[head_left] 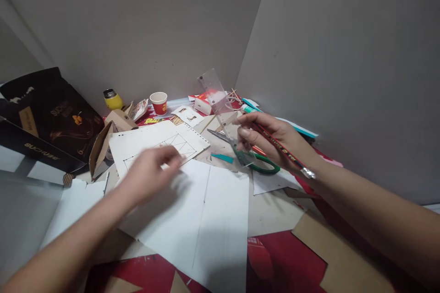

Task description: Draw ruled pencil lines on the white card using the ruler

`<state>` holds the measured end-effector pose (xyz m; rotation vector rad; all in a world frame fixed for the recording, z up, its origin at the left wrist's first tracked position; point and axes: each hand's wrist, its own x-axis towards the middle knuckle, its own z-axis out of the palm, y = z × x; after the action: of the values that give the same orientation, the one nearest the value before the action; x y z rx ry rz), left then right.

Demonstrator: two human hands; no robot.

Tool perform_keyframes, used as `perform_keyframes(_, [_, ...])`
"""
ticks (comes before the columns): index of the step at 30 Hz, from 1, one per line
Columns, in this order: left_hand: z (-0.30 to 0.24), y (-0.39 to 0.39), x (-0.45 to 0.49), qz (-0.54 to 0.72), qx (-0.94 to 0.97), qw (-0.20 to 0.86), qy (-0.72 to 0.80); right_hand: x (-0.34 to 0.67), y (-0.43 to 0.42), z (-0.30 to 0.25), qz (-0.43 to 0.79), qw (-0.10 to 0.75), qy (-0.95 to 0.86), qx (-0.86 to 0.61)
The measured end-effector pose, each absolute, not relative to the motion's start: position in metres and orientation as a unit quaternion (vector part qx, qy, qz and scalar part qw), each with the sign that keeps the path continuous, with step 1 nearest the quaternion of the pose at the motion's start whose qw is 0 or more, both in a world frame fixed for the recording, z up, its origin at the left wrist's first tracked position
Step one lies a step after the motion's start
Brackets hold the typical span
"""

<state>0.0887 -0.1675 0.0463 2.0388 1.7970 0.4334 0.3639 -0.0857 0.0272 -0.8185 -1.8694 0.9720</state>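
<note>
My right hand is closed on a clear plastic ruler, pinched at its lower half and tilted above the table. The same hand also holds a dark red-and-black pencil, whose silver end lies back against the wrist. Blurred by motion, my left hand hovers over the papers with curled fingers and a gap between thumb and forefinger; nothing shows in it. Below it lies a white sheet with one long pencil line. Behind that hand is a sketch sheet with a lined, boxy drawing, partly covered.
Green-handled scissors lie under the ruler, beside a teal piece. At the back stand a paper cup and a yellow bottle. A black box leans on the left; cardboard lies front right. Grey walls close in behind.
</note>
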Motion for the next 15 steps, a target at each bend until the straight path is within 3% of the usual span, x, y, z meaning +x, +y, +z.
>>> perform_keyframes(5, [0.071,-0.143,-0.004,0.168,0.511,0.126,0.834,0.355,-0.079,0.025,0.409,0.447,-0.734,-0.308])
perform_keyframes(10, [0.046,-0.160,-0.035,0.136,0.391,0.246,0.877,0.343,-0.074,0.028,0.440,0.446,-0.717,-0.305])
perform_keyframes(15, [0.018,-0.166,-0.031,0.246,0.363,0.292,0.850,0.335,-0.069,0.026,0.483,0.466,-0.684,-0.289])
